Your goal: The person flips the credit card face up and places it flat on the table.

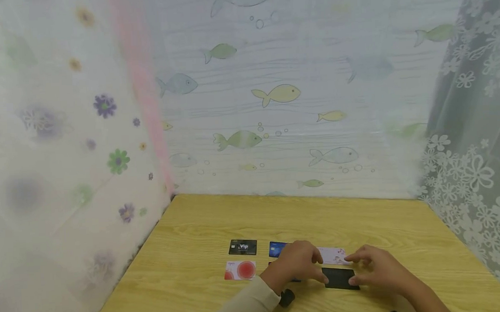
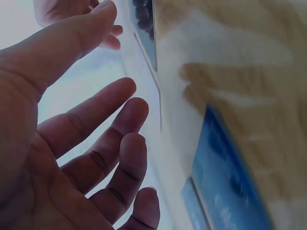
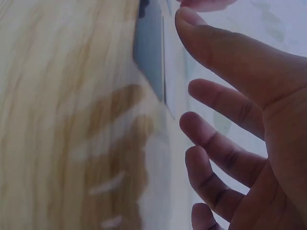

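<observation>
A plain black card (image 1: 341,280) lies on the table with my two hands at its opposite ends. My left hand (image 1: 297,262) is at its left end, thumb tip right by the edge. At the right end, my right hand (image 1: 382,270) has its thumb tip over the card's edge. Just beyond lies a pale card with pink flowers (image 1: 331,255), the index fingertips close to its sides. In both wrist views the fingers are loosely bent and apart, with nothing between them. A blue card (image 1: 278,249) is partly covered by my left hand, which hides most of another card below it.
To the left lie a black Vip card (image 1: 243,247) and, nearer, a white card with red circles (image 1: 240,270). The wood-grain table (image 1: 202,218) ends at a fish-patterned curtain (image 1: 283,145) behind and flowered curtains on both sides. A small black object (image 1: 287,297) shows beside the left wrist.
</observation>
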